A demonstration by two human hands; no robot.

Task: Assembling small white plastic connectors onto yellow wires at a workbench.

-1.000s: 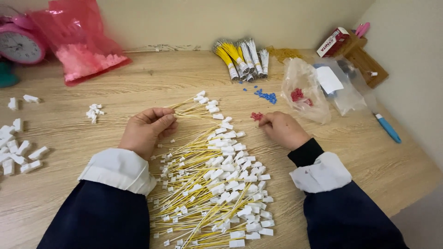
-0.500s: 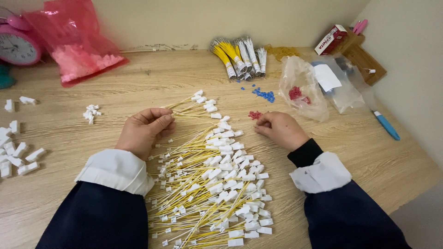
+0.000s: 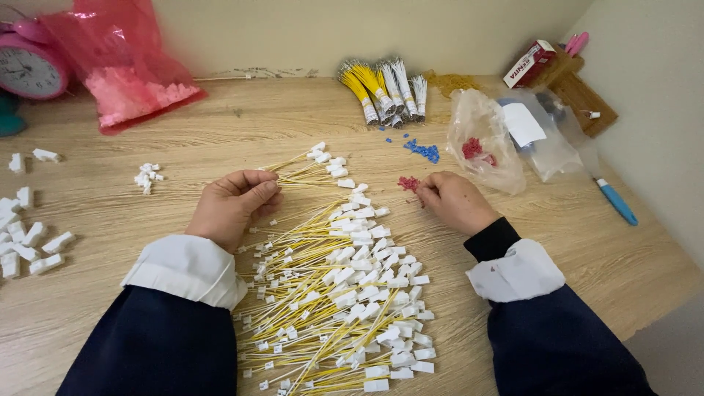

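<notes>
The person's left hand [image 3: 233,207] was curled closed around the near ends of a few yellow wires [image 3: 297,174], whose white plugs [image 3: 331,163] fanned away across the wooden table [image 3: 257,125]. The right hand [image 3: 456,201] lay knuckles up with its fingertips pinched at a small heap of red connectors [image 3: 408,182], touching it; whether a piece sat between the fingers I could not tell.

Between the two navy sleeves with white cuffs spread a broad pile of finished yellow leads [image 3: 341,293], each ending in a white housing, running from the hands back toward the person's body. Just beyond the red heap lay a scatter of small blue pieces [image 3: 424,150]. To the right of it slumped a clear plastic bag [image 3: 480,136] with more red parts inside. Farther back stood bundles of yellow and white wire [image 3: 381,89]. On the far left sat a pink bag [image 3: 121,70] beside a pink alarm clock [image 3: 29,66], and loose white connectors [image 3: 26,238] lay near the table's left edge. A blue-handled tool [image 3: 616,202] rested on the right.
</notes>
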